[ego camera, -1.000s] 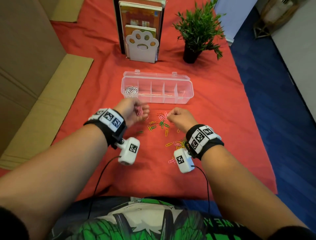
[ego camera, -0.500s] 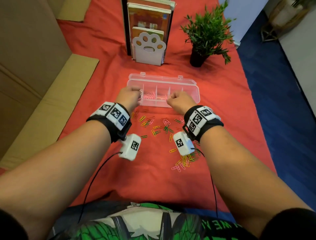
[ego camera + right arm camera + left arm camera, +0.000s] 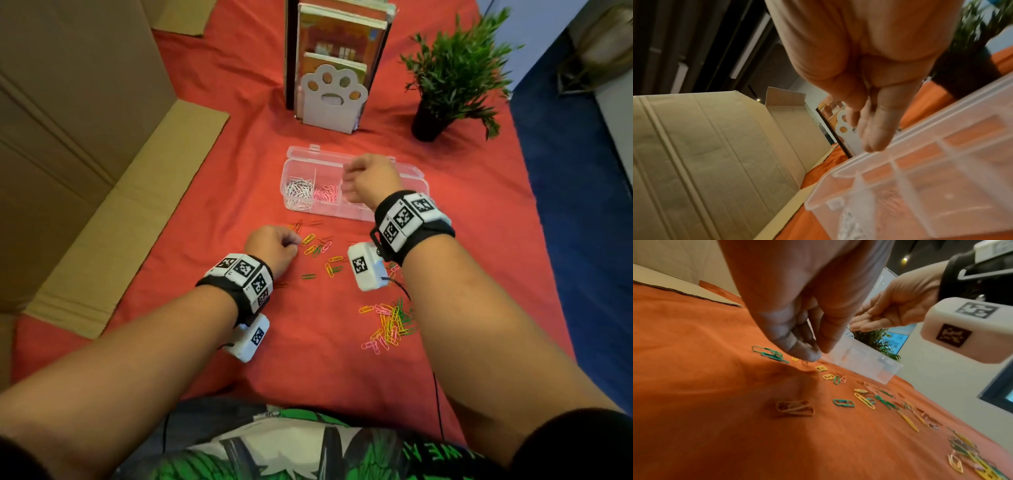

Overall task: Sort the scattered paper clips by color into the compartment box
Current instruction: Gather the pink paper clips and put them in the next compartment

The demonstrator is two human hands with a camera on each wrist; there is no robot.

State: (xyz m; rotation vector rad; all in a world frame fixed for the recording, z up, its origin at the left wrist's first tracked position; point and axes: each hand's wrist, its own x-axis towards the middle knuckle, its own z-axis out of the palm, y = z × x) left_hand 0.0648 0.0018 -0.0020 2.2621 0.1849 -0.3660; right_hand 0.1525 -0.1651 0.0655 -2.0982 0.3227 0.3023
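The paper clips, light, stiff and slippery, lie scattered on the desk before the compartment box and are best pinched singly, as by the left hand, while the right hand hangs loosely curled, apparently empty.

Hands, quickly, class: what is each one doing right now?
Left hand: fingertips pinched on a red paper clip on the red cloth.
Right hand: over the clear plastic compartment box, fingers relaxed, nothing visibly held.
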